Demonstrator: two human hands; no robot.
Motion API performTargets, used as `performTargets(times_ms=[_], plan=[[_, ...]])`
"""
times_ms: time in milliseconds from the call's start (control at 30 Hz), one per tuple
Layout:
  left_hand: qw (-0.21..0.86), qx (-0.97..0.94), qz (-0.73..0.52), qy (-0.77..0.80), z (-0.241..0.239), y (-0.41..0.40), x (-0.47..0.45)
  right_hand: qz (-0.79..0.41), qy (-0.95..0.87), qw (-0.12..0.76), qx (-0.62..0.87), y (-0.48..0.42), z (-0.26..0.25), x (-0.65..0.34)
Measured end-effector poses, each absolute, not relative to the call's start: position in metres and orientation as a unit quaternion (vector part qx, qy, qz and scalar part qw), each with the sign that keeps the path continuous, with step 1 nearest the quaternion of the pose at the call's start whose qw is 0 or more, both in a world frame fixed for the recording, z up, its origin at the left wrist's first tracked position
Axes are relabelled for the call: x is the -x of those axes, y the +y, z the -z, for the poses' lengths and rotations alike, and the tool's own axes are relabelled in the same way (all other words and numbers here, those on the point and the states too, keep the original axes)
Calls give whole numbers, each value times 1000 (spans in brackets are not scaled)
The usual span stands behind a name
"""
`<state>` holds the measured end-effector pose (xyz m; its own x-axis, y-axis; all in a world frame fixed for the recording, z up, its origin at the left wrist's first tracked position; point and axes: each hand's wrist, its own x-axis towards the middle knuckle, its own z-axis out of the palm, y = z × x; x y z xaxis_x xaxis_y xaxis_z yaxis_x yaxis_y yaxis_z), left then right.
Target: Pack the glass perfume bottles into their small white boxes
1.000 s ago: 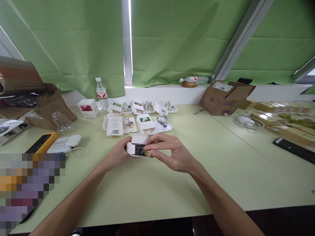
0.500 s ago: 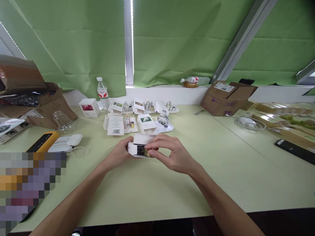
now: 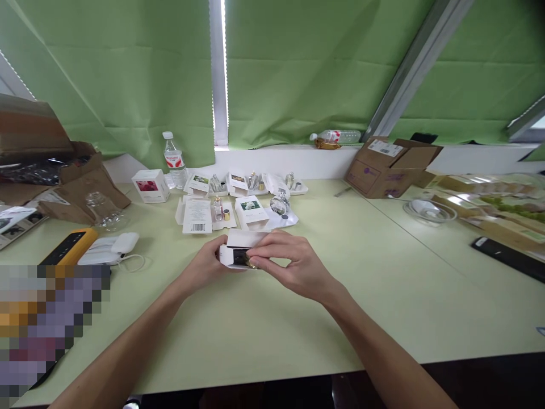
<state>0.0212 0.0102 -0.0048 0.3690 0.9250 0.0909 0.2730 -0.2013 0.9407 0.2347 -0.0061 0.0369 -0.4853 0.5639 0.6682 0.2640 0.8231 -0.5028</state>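
Note:
Near the middle of the table, my left hand [image 3: 204,264] grips a small white carton [image 3: 227,255] from its left side. The carton's flap stands up, and its inside looks dark. At the opening, the thumb and fingers of my right hand [image 3: 300,267] pinch a small gold-coloured piece [image 3: 252,263]; the fingers mostly hide it, so its kind is unclear. Just beyond lie opened white cartons, among them one with a barcode [image 3: 197,215] and one with a white-flower picture [image 3: 251,210]. By them are a pinkish perfume bottle [image 3: 218,209], a gold cap [image 3: 226,215] and a round faceted perfume bottle [image 3: 280,203].
A closed white box [image 3: 150,186] and a water bottle [image 3: 174,156] stand at the back left. Leftward are a clear glass jar [image 3: 102,210], a yellow-and-black device [image 3: 70,250] and a white charger [image 3: 123,243]. A cardboard box [image 3: 377,173] and coiled cable [image 3: 430,211] lie rightward.
The fingers of my right hand have moved slightly left and closer to the carton's opening; less of the gold piece shows. The view has shifted a little.

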Motion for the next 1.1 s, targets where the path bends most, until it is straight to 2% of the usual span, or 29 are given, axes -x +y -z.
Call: performTargets(times_ms=[1100], plan=[[462, -702, -352, 414, 6, 11, -25, -45, -880, 372, 290, -4, -25, -231]])
